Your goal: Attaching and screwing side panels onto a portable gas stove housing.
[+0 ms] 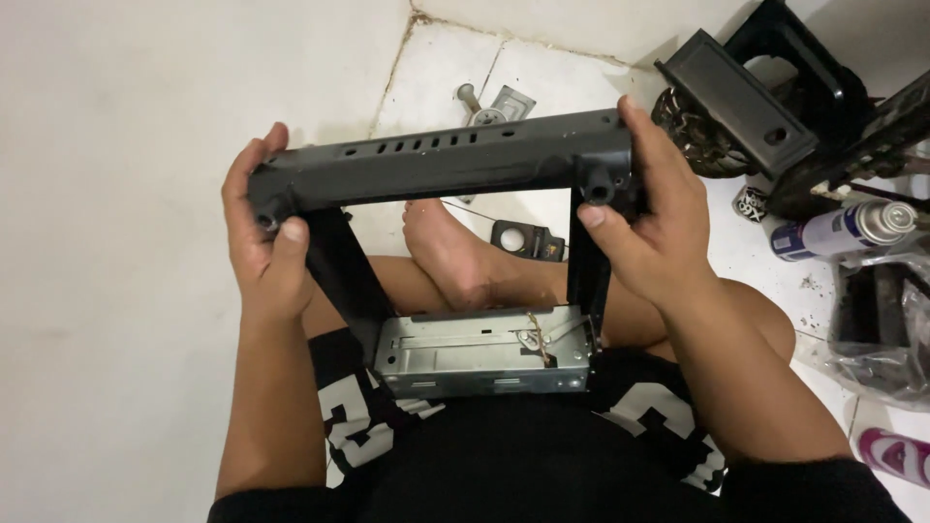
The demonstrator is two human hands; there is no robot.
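Both hands grip the top bar of a black plastic mounting frame (441, 160), held over the lap: the left hand (260, 237) wraps the left corner, the right hand (651, 208) clasps the right corner, thumb on the side strut. Below sits a grey sheet-metal bracket (482, 353). The step looks like inspecting or aligning; turning it needs an even two-handed hold

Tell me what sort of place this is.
Probably a home floor used as a makeshift repair spot, not a workshop bench. The person sits cross-legged and barefoot on white floor tiles, holding a black frame. Spray cans and loose black parts lie around.
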